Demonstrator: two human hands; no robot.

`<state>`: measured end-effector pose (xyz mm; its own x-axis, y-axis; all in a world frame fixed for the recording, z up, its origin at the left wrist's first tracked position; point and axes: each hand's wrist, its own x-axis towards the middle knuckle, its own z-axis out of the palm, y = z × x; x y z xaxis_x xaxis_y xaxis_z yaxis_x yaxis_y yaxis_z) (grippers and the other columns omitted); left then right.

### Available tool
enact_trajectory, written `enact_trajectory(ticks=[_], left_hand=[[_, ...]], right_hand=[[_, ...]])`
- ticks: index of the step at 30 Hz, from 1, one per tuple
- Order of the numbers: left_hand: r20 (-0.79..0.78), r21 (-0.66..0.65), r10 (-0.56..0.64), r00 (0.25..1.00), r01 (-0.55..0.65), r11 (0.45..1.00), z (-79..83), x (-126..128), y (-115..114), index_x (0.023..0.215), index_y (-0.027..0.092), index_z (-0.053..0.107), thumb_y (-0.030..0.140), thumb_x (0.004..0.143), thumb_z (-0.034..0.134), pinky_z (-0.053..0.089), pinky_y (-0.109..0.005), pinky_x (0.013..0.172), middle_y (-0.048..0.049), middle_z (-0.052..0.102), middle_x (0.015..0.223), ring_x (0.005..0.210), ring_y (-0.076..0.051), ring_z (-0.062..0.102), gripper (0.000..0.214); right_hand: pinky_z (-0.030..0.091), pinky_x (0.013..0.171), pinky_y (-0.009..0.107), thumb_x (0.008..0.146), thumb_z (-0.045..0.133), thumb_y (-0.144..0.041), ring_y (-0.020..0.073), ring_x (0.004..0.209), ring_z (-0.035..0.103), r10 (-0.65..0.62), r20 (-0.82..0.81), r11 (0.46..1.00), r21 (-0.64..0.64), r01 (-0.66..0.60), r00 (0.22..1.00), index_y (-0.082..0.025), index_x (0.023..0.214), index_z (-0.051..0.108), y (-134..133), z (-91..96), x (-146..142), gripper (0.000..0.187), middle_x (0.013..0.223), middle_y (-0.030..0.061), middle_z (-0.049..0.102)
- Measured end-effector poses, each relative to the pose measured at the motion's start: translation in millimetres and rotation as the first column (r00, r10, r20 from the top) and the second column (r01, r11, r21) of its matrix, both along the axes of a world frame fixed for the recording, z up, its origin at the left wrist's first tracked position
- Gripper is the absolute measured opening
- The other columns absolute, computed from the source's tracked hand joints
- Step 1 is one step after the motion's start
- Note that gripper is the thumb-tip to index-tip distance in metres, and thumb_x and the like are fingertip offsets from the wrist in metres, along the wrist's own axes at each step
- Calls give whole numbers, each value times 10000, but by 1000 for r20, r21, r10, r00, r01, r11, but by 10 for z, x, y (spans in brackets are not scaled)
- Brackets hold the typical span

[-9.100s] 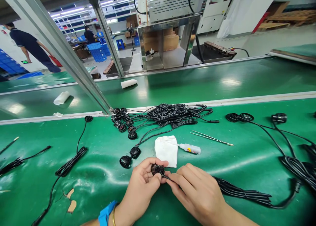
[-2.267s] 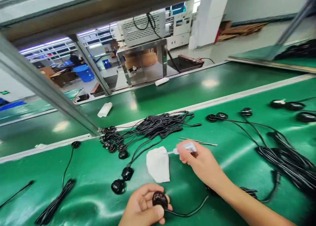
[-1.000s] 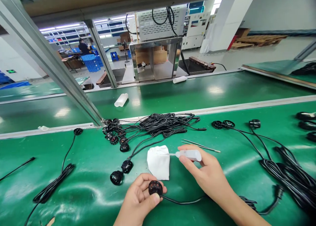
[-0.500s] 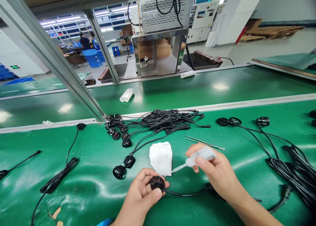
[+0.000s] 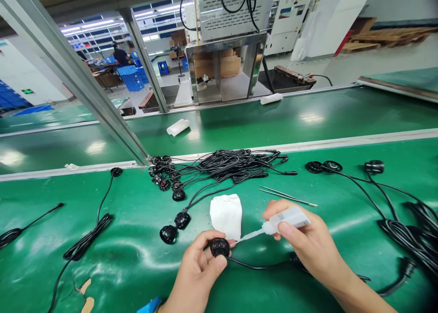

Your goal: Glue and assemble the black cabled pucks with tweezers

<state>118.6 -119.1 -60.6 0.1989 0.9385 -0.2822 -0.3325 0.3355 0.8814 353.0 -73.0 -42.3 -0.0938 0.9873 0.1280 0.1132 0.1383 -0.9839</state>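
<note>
My left hand [image 5: 196,267] pinches a round black slotted housing [image 5: 220,247] between thumb and fingers. A black cable [image 5: 256,266] runs from that housing to the right, passing under my right hand [image 5: 313,242]. In my right hand is a small translucent squeeze bottle [image 5: 289,220], lying nearly level. Its thin nozzle [image 5: 251,235] points left, the tip just right of the housing by my left fingertips; whether it touches anything I cannot tell. Behind the housing lies a folded white cloth [image 5: 226,215]. Metal tweezers [image 5: 289,196] rest beyond my right hand.
A pile of black cables [image 5: 232,164] with round ends lies at the back of the green bench. Two round black parts [image 5: 175,227] sit left of the cloth. More coiled cables [image 5: 409,240] are at right, another coil [image 5: 89,237] at left. A metal post [image 5: 102,107] rises at back left.
The nozzle tip and the housing have come closer together. My left hand has tilted the housing slightly. The whole view has shifted a little.
</note>
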Motion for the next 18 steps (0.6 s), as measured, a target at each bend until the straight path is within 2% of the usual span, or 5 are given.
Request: enact_trajectory(ticks=[6,11,18], left_hand=[[39,-11,0,999,1,1000,-14,35,-18,1058,216,691,366,806,791,512,-377,942,-79,740,1027,1086,-302,698,310],[59,-20,9,998,-8,1000,-31,29,-9,1050,222,698,353,798,802,513,-379,948,-66,724,1016,1078,-295,699,303],[83,-12,-1,997,2,1000,-61,17,-8,1070,222,692,334,817,787,516,-354,940,-72,728,1034,1030,-250,699,292]], right_hand=[[430,534,284,865,610,-573,178,598,541,47,51,996,77,-51,998,-244,856,693,-8,75,-34,339,719,35,607],[444,551,278,884,607,-506,176,614,553,67,86,987,139,-78,994,-248,864,690,-5,127,-58,272,699,26,611],[454,543,300,880,594,-461,180,595,548,106,155,981,144,-129,982,-225,859,682,-16,154,-80,253,690,42,609]])
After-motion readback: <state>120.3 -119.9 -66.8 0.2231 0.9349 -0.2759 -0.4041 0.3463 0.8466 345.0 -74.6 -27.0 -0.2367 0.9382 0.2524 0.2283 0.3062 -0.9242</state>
